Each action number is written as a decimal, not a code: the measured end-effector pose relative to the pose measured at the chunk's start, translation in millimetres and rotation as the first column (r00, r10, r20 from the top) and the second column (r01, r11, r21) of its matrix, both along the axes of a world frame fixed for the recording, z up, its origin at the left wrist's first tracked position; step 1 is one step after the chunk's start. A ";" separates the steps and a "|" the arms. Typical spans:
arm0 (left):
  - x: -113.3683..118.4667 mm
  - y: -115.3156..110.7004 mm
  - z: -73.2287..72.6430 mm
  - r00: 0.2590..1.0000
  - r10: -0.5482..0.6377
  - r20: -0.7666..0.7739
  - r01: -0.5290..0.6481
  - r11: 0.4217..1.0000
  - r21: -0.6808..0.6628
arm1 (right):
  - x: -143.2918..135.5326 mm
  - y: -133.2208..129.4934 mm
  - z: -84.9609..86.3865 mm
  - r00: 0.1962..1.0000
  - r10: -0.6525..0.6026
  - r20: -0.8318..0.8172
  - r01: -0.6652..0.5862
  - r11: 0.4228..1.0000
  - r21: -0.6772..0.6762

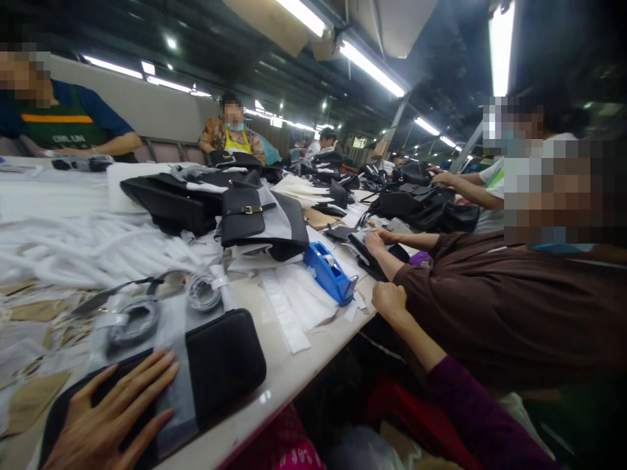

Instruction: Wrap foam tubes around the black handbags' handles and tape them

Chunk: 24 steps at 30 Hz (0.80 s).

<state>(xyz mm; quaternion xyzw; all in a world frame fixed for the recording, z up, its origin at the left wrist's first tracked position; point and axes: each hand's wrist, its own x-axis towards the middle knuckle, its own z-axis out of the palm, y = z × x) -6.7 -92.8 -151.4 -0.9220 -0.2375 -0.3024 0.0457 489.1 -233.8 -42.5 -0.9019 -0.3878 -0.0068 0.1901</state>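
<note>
A flat black case (228, 352) is laid on the table (277, 377) in the lower left of the frame, near the front edge, where it can be reached easily. The left hand (117, 405) is spread over it, fingers apart and palm down, with nothing gripped; by this flat contact the case is probably steadied against sliding, and the translucent wrapping band (176, 385) across its middle is perhaps pressed flat as well. Just beyond the case, two coiled straps (134, 323) are bundled in clear film, presumably so that they are not tangled or scratched. The right hand (389, 300) is raised at the table's edge, right of centre, its fingers curled together; whether anything is pinched in them cannot be told. Near it a blue tape dispenser (329, 273) is set with its cutting end turned towards the front edge, which seems suited to tape being drawn from this side. White strips (287, 313) are laid between the dispenser and the case, and brown paper tags (36, 391) are heaped at the far left, within reach. Behind, a black flap bag (255, 222) is partly covered by pale wrapping, likely for protection, while at centre right another bag is handled by a co-worker's hands (377, 241).
</note>
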 end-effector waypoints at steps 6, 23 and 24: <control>-3.7 -21.5 24.5 0.995 0.063 -0.080 -0.066 0.997 -0.035 | -116.1 55.2 48.4 0.675 0.732 0.092 -0.704 0.676 -0.217; -7.0 -26.8 27.7 0.997 0.071 -0.034 -0.077 0.978 -0.196 | -347.0 206.6 17.2 -0.158 0.987 0.021 -0.840 -0.123 -0.529; -6.9 -26.8 28.0 0.997 0.066 -0.033 -0.071 0.977 -0.199 | -347.8 208.0 17.2 -0.189 0.982 0.027 -0.814 -0.141 -0.563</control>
